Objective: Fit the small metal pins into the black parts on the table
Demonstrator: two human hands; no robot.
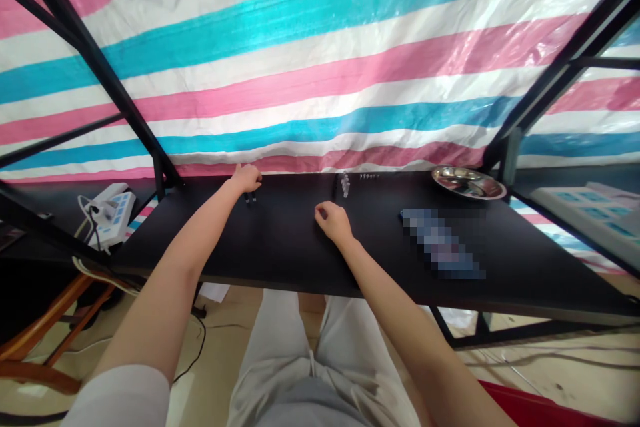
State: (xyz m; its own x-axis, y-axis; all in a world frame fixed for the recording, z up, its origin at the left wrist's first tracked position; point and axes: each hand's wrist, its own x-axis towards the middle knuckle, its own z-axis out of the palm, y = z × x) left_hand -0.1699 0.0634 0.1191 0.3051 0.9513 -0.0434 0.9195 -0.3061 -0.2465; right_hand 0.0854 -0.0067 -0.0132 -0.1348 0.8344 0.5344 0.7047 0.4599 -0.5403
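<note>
On the black desk (280,247), head view | left hand (245,180) reached to the far edge, fingers bent over two small dark pieces (251,198); grip on them unclear | right hand (334,221) rested mid-desk, grip curled shut, contents hidden | small clear vials (345,185) stood just behind it | metal dish (469,183) sat at the far right

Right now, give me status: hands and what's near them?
Left hand over small dark pieces, grip unclear. Right hand curled on the table. Small bottles just beyond it; metal dish far right.
</note>
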